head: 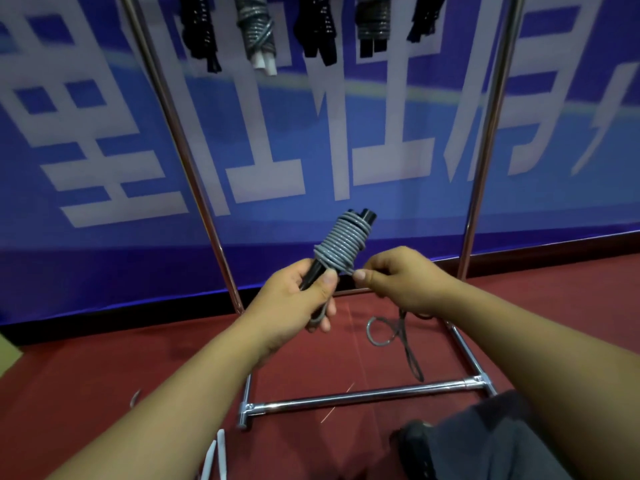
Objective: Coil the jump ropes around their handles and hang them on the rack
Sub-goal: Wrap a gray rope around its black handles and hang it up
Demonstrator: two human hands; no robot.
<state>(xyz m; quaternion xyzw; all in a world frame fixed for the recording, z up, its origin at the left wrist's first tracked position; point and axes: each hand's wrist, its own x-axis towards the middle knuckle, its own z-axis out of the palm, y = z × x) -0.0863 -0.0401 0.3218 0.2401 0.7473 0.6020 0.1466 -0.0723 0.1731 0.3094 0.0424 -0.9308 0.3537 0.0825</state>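
Gripping glossy black handles (313, 273), ribbed grey rope (343, 245)

Blue banner (346, 109) (white lettering), red floor (104, 368)

Viewpoint: head-worn, one wide-angle view only
Facing: forward and down, toward rack (360, 396) and banner (104, 140)
Nearness: close above both forearms; floor (86, 368) below

Even, moderately bright indoor light, no hard shadows on the red carpet (104, 368); soft glare runs along the chrome rack's (363, 396) lower bar; wide-angle bending bows its uprights outward toward the frame edges; the banner (104, 140) behind is smeared by motion blur; the hanging bundles (258, 32) at the top are soft; the forearms look stretched near the bottom corners.
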